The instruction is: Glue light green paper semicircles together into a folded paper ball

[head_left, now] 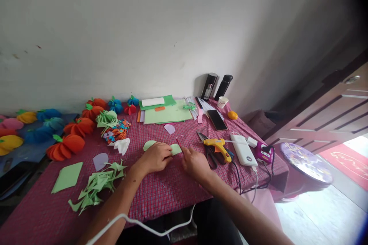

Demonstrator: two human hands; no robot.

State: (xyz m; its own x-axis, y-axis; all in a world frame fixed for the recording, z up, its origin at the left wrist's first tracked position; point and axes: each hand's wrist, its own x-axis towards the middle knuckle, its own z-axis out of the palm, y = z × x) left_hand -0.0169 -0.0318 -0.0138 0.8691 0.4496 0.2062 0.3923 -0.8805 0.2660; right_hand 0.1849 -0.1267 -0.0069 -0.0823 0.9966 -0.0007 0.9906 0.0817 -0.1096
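Note:
My left hand rests on the table with its fingers bent and close together, holding down a light green paper piece with a rounded edge. Another rounded green paper piece shows behind that hand, partly covered by it. My right hand is closed around a thin red pencil, whose far end points up and left beside the green piece. A lilac paper piece lies beyond both hands. To the right of my right hand are a yellow glue gun and black-handled scissors.
Green paper scraps, stacked green sheets and paper pumpkins occupy the left. Paper sheets lie at the back. A phone, white power bank, purple power socket and cables stand right. A white cable crosses in front.

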